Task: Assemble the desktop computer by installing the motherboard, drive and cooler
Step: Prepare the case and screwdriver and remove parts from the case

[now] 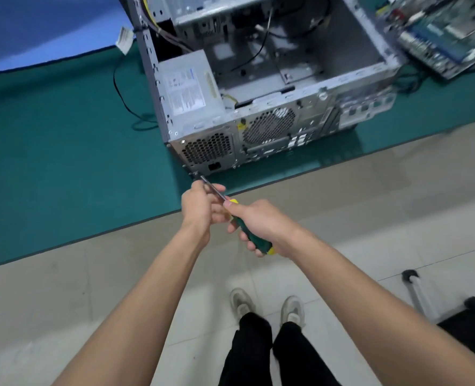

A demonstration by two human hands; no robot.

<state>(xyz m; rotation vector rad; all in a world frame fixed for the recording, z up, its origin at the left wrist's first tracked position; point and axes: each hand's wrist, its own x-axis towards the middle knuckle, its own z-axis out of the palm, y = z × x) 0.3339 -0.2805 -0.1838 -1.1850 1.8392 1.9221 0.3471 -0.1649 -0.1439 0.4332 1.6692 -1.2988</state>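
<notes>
An open grey computer case (269, 126) lies on its side on the green mat, its rear panel facing me. Inside at the left sits the power supply (187, 89); the rest of the bay holds only loose black cables. A green-and-yellow screwdriver (251, 235) points its tip at the case's lower rear corner. My right hand (258, 221) grips the handle. My left hand (203, 207) pinches the metal shaft just behind the tip. The motherboard (448, 32) lies on the mat at the far right, outside the case.
The green mat (63, 162) ends at an edge just in front of the case, and my hands hang over tiled floor. A blue sheet (36, 29) covers the far left. A black cable (125, 101) loops left of the case. A wheeled stand (417, 291) is at right.
</notes>
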